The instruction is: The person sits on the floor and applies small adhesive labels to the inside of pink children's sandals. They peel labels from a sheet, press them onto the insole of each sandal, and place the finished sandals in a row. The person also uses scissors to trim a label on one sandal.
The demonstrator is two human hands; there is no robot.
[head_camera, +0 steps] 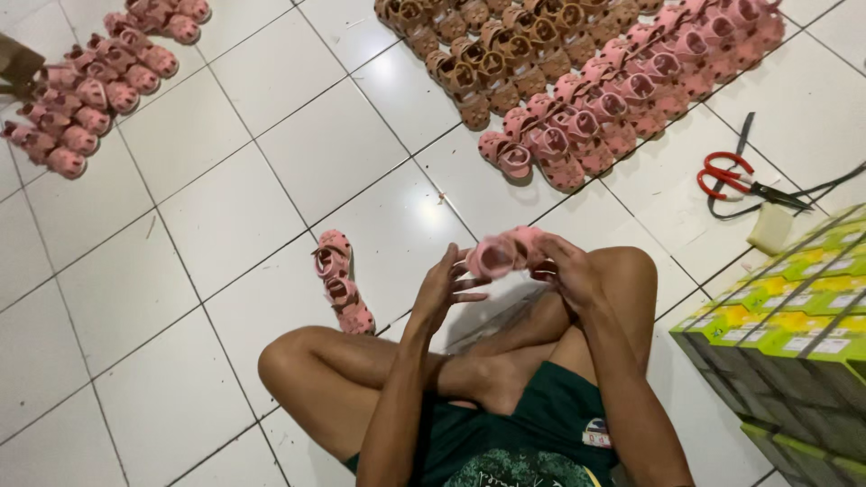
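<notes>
Our right hand (570, 271) grips the pink sandal (507, 252) while our left hand (448, 284), fingers spread, barely touches it, so it could slip to the floor (225, 216)

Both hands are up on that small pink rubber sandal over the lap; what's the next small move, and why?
Probably close the left hand onto the small pink rubber sandal: its fingers are spread and only near the toe end, while the right hand alone grips it. Two more pink sandals lie on the white tiled floor.
</notes>
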